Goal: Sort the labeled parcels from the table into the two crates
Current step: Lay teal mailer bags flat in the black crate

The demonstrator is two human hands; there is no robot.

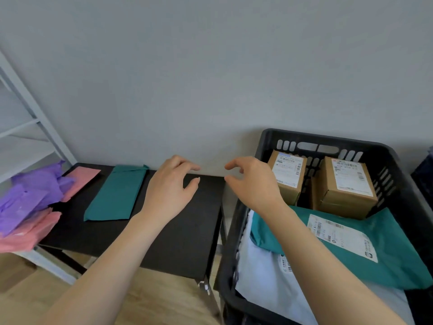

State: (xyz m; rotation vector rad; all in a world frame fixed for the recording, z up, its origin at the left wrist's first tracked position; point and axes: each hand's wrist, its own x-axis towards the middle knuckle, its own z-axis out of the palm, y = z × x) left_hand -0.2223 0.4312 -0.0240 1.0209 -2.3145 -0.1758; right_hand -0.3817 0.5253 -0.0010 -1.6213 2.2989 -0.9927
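2 hands, left hand [167,191] and right hand [255,184], hover empty with fingers loosely spread above the black table [182,242]. Teal mailer [117,193] lies flat just beside the left hand, label apparently face-down. Recommend lifting it by the near edge and reading the label before committing it to the black crate [304,137].

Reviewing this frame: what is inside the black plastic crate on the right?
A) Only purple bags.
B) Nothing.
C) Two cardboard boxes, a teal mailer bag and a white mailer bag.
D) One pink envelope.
C: the black plastic crate holds a left brown cardboard box and a right brown cardboard box at the back, with a labelled teal plastic mailer bag lying on a white plastic mailer bag.
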